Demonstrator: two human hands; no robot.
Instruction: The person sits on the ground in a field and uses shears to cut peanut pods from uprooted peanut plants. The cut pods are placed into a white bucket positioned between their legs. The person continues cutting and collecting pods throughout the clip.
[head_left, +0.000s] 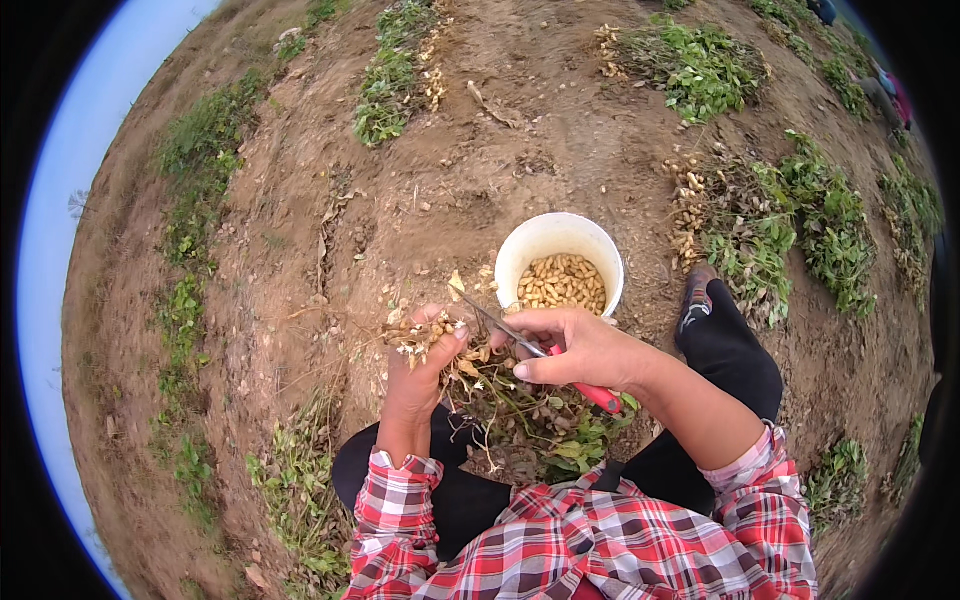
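My left hand (429, 358) is closed around the root end of a peanut plant, whose pale stalk tips and a few pods (426, 337) stick out between thumb and fingers. In my right hand (574, 346) is a pair of scissors or pruning shears (529, 343) with red handles. Their metal blades point up and left, just right of the bunch. Leafy green stems (574, 442) hang below my hands between my legs. Right behind my right hand stands a white plastic bucket (510, 262), its bottom covered with loose peanut pods (562, 281).
Uprooted peanut plants lie in heaps at the right (750, 202), the upper right (701, 71) and the top (386, 71). More vines (304, 480) lie by my left knee. My shoe (696, 296) is beside the right heap. A person (889, 97) is at the far upper right.
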